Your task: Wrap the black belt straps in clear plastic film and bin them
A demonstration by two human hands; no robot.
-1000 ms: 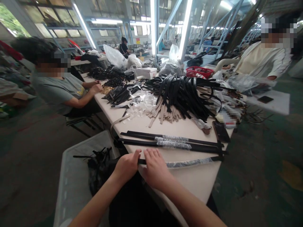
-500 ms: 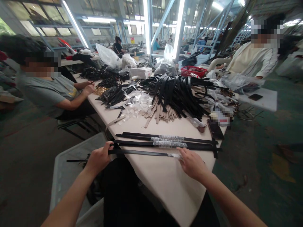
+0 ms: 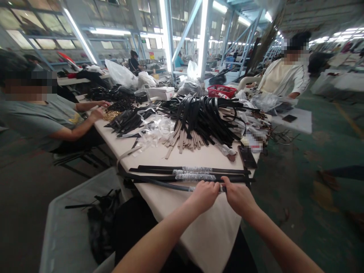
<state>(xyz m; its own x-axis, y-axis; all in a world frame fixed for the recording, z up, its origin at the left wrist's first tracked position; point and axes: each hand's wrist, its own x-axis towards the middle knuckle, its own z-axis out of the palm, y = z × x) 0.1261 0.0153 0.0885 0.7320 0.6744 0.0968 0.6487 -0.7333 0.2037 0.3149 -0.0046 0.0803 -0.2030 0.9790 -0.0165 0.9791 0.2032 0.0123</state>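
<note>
A black strap (image 3: 166, 185) runs along the near side of the table, with clear plastic wrap (image 3: 192, 188) around part of it. My left hand (image 3: 206, 195) is closed over the wrapped part. Right beside it, my right hand (image 3: 237, 193) grips the same strap, thumb on top. The strap's right end is hidden by my hands. Just beyond lie several more black straps (image 3: 153, 169), side by side, their middles bound in crinkled clear plastic (image 3: 195, 175).
A heap of black straps (image 3: 199, 113) covers the table's middle, beside white ribbon scraps (image 3: 153, 131). A phone (image 3: 248, 156) lies at the right edge. A pale bin (image 3: 57, 216) stands at lower left. One co-worker (image 3: 68, 119) sits left; another (image 3: 281, 77) is at right.
My left hand has left the strap's left end and moved right, to just beside my right hand. The strap now bows slightly. The whole view has shifted a little.
</note>
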